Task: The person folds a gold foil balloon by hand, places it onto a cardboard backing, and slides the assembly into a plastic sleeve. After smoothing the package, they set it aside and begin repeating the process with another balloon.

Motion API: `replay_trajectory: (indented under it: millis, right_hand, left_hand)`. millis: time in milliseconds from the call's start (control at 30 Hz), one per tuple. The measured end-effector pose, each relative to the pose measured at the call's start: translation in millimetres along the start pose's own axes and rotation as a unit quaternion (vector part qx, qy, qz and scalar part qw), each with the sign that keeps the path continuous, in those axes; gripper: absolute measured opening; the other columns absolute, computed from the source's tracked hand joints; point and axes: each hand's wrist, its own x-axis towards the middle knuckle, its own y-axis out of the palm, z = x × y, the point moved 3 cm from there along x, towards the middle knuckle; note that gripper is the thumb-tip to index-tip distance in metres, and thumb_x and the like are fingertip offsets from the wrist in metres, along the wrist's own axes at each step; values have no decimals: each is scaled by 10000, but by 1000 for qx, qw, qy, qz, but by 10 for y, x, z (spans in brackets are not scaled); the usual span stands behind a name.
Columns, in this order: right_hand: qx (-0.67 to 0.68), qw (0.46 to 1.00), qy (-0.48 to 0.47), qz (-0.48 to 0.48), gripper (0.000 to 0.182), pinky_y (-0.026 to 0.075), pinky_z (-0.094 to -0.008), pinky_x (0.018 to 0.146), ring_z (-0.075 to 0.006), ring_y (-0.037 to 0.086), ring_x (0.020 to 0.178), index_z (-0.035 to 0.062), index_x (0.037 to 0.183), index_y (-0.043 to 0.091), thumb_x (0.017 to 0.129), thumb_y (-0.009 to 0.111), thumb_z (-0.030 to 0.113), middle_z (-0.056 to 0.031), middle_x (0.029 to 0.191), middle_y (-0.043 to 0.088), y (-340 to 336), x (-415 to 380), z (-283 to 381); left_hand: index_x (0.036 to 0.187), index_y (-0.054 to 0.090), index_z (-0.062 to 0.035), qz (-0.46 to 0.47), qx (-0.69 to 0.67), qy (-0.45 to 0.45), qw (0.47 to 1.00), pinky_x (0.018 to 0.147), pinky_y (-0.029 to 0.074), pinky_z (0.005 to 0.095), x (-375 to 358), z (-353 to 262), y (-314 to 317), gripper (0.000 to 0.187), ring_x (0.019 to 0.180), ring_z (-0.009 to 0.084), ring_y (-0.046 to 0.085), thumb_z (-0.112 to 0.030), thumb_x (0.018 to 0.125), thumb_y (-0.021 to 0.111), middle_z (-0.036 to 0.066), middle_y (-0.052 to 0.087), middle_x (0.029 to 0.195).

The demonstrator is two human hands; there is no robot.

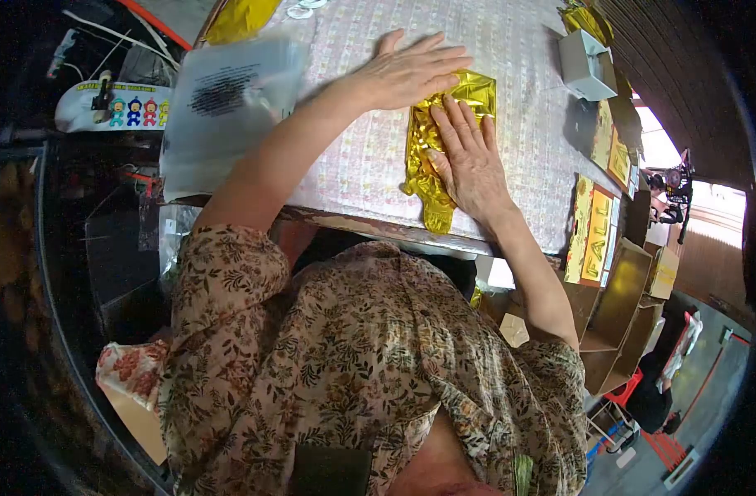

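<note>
A shiny gold foil balloon [419,165], flat and crumpled, lies lengthwise on the table. Across its upper end rests my left hand [415,73], palm down with the fingers stretched out and spread to the right. My right hand [474,169] lies flat on the right side of the foil, fingers pointing away from me and thumb out over it. Neither hand is closed around anything. Both palms cover part of the foil, so its full outline is hidden. The foil's narrow lower end comes close to the table's front edge.
The table [353,174] has a checked cloth. Clear plastic bags [229,107] are stacked on its left. More gold foil [241,18] sits at the far left corner. A white box [587,66] stands right, with printed cartons [597,236] beyond the right edge.
</note>
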Motion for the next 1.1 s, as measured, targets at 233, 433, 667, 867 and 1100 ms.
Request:
replay_trajectory:
  millis: [233,433,667,867,1100]
  right_hand:
    - [11,1000,-4,1,679,148,-563,1292,-345,228,1591,134,1661,283,1083,494,420,-114,1733,241,-27,-35,10]
    - [35,989,-117,81,667,92,-507,1326,-275,185,1611,256,1680,249,1080,433,483,8,1755,197,-113,-123,154]
    - [285,948,-144,-8,504,253,-480,1284,-276,414,1493,184,1533,521,1031,496,217,-83,1527,550,-110,-372,-180]
    - [105,978,9,-178,505,476,-411,1026,-281,615,1213,121,1263,743,803,674,-75,-102,1280,705,-546,-254,-749]
    - [43,987,-97,-119,412,451,-408,1036,-272,615,1228,239,1268,766,887,731,84,-45,1314,691,-310,-334,-834]
  left_hand:
    - [1661,295,-302,17,73,2,997,1294,35,611,-39,33,205,558,1616,203,166,-473,1130,296,-71,225,1744]
    - [1684,214,-316,54,102,-1,993,1300,7,597,-43,23,175,577,1625,223,125,-481,1134,275,-76,175,1757]
    - [1685,219,-304,42,109,20,993,1291,20,613,-42,11,140,581,1625,242,129,-465,1133,305,-59,177,1759]
    - [1665,288,-270,31,90,29,995,1287,57,620,-46,8,110,594,1615,241,174,-507,1122,330,-35,240,1743]
    - [1657,313,-270,6,87,37,996,1281,71,625,-45,32,152,643,1608,261,199,-575,1094,379,-25,256,1738]
